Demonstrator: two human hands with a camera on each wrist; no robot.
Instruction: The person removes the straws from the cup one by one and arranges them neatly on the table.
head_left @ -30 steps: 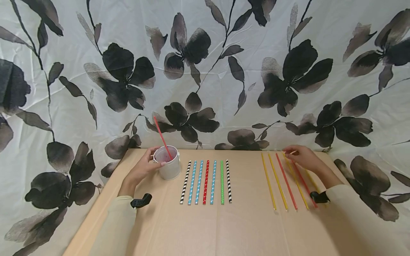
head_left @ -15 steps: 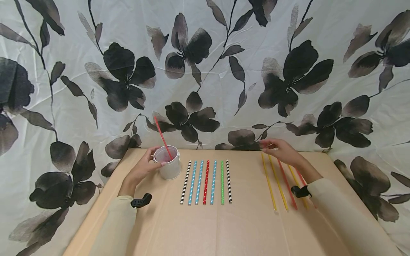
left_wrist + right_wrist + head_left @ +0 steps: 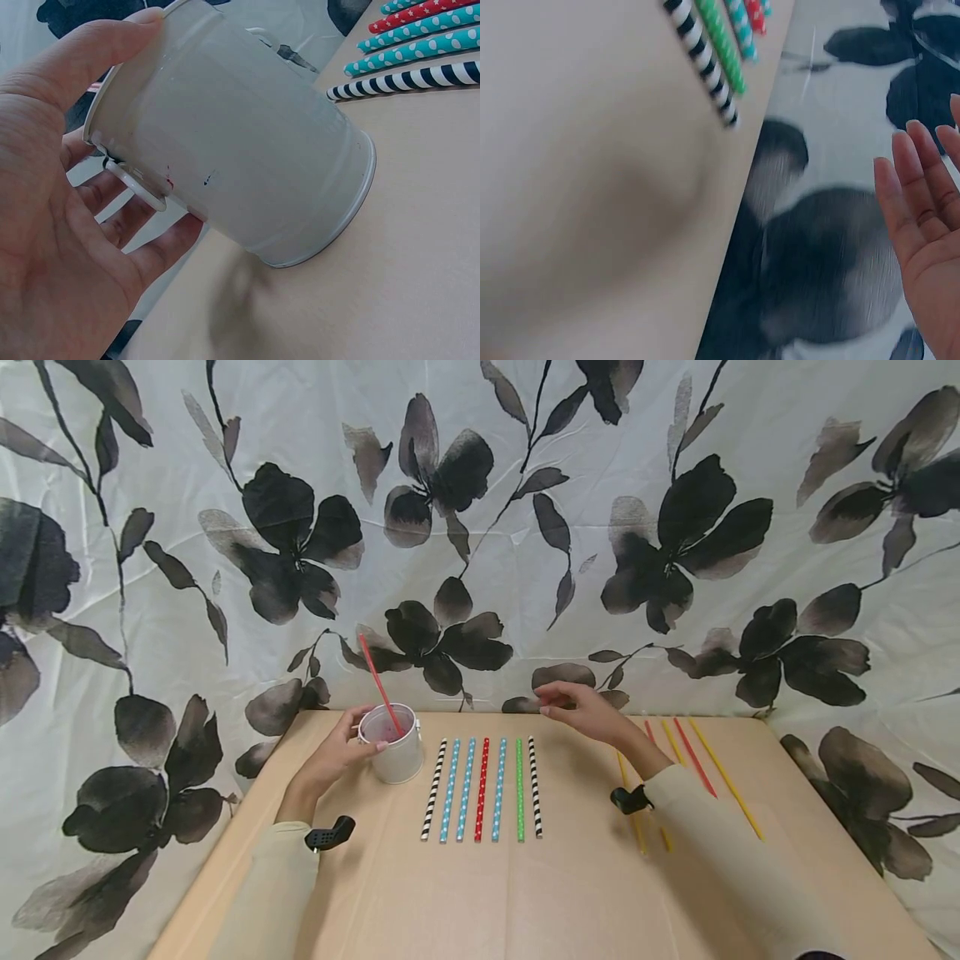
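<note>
My left hand (image 3: 335,753) grips a small white metal bucket (image 3: 399,762) near its rim, thumb on the near side and fingers behind it. One plain red straw (image 3: 379,681) leans out of the bucket. In the left wrist view, the bucket wall (image 3: 240,142) and a side loop of its handle (image 3: 139,187) show. My right hand (image 3: 583,712) is in the air by the table's far edge, just right of a row of patterned paper straws. In the right wrist view, its fingers are extended and nothing is between them.
The patterned row includes black-and-white striped (image 3: 535,789), green (image 3: 520,789), blue dotted (image 3: 498,789) and red (image 3: 482,789) straws. Plain yellow (image 3: 726,777) and red (image 3: 696,758) straws lie at the right, partly hidden by my right arm. A floral cloth (image 3: 555,568) hangs behind the table (image 3: 465,902).
My right hand has moved left from above the plain yellow and red straws to beside the patterned row. The left hand and bucket stay where they were.
</note>
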